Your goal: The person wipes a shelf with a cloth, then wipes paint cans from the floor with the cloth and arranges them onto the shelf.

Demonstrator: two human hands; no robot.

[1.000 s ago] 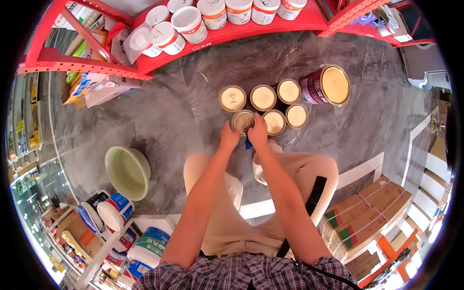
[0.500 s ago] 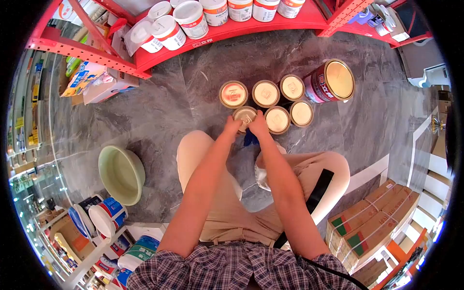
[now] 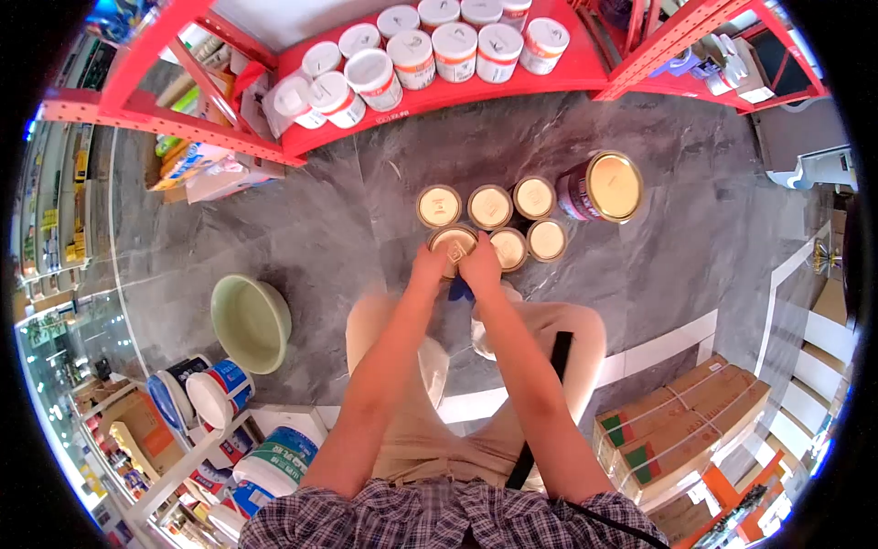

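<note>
While the left hand (image 3: pixel 427 266) and right hand (image 3: pixel 481 268) are half-curling around opposite sides of a round can (image 3: pixel 455 242), gripping it between them, five similar cans (image 3: pixel 490 208) are standing beyond it and to its right on the floor (image 3: pixel 311 220). The held can's base is lying out of view.

I saw a bright, round picture with black corners, and the red shelf (image 3: pixel 521 90) bent like a bow near the top. Light made the can lids (image 3: pixel 439 207) pale and left soft shiny spots on the grey floor (image 3: pixel 320 220). Tiny white lights glared at the left edge, and the left hand (image 3: pixel 428 267) and right hand (image 3: pixel 480 267) looked a little fuzzy.
</note>
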